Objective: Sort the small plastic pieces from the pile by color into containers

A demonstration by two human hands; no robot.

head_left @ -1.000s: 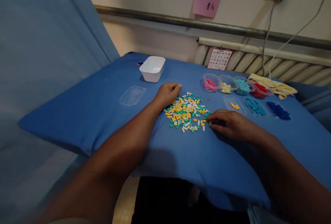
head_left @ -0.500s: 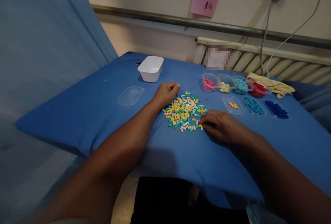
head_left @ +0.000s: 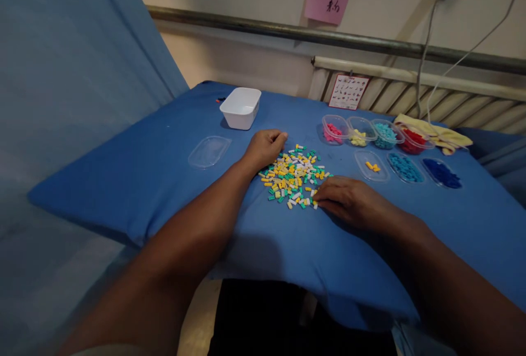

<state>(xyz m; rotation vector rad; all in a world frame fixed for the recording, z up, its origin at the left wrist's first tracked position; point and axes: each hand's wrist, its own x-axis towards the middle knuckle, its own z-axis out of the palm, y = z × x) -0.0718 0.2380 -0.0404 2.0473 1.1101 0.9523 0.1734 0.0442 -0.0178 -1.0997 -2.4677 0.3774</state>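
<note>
A loose pile of small plastic pieces [head_left: 292, 172] in yellow, white, green and cream lies on the blue cloth. Curled against its far left edge is my left hand [head_left: 266, 148]. Its fingers are closed, and their inner side is hidden. My right hand [head_left: 343, 197] rests at the near right edge, palm down. Thumb and fingertips come together beside a few yellow and white pieces; whether one is pinched between them is hidden. Just beyond this hand, a shallow clear tray [head_left: 372, 166] holds a few orange-yellow pieces.
A white tub [head_left: 241, 108] stands at the back left, with a clear lid [head_left: 209, 152] before it. To the right are containers of pink [head_left: 332, 133], pale yellow [head_left: 358, 138], turquoise [head_left: 385, 135], red [head_left: 412, 141], blue [head_left: 405, 167] and dark blue pieces [head_left: 442, 173]. A yellow cloth [head_left: 446, 136] lies behind.
My right hand has shifted slightly left, its fingertips coming closer over the pile's near right edge. The left hand keeps its place. The view has moved a little.
</note>
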